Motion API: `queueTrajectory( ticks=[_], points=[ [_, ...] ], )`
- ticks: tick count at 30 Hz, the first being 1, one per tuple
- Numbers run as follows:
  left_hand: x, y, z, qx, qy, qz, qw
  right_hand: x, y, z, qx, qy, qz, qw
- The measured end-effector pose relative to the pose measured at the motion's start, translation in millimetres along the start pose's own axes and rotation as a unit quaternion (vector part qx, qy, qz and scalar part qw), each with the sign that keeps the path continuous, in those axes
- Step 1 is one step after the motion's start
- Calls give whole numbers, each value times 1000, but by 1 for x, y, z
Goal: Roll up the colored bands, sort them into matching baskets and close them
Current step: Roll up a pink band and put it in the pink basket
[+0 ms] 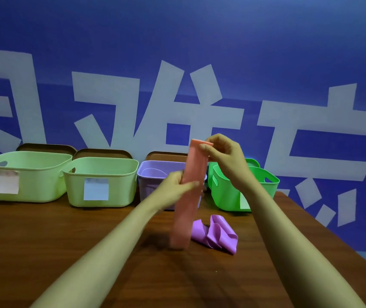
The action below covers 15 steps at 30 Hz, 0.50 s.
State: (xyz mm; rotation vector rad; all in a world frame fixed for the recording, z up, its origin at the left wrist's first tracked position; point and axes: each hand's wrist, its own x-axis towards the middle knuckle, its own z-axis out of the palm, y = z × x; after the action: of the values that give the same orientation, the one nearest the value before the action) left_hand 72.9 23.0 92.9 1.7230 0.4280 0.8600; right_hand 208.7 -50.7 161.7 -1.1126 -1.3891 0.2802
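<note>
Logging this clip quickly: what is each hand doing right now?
Left hand: grips the pink band at its middle.
Right hand: pinches the band's top end.

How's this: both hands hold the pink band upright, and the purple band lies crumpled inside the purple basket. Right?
Not quite. The head view shows the purple band crumpled on the wooden table before the purple basket, not inside it. Left hand and right hand do hold the pink band upright.
</note>
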Motion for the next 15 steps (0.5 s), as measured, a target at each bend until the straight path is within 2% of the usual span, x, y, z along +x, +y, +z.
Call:
queueTrajectory(
  ticks=[3, 7, 9, 13, 15],
  points=[
    [-6, -42, -2, 53, -35, -86, 994, -2, -2, -3, 47, 28, 12, 998],
    [-15, -79, -9, 139, -118, -171, 968, -12, 9, -4, 38, 18, 46, 998],
    [-18, -74, -6, 127, -130, -154, 971, -17, 13, -3, 56, 29, 67, 996],
    [-15, -41, -1, 89, -37, -42, 994, -21, 13, -4, 76, 29, 71, 994],
    [-12, -33, 0, 109, -43, -26, 993, -22, 11, -4, 83, 28, 65, 994]
  ],
)
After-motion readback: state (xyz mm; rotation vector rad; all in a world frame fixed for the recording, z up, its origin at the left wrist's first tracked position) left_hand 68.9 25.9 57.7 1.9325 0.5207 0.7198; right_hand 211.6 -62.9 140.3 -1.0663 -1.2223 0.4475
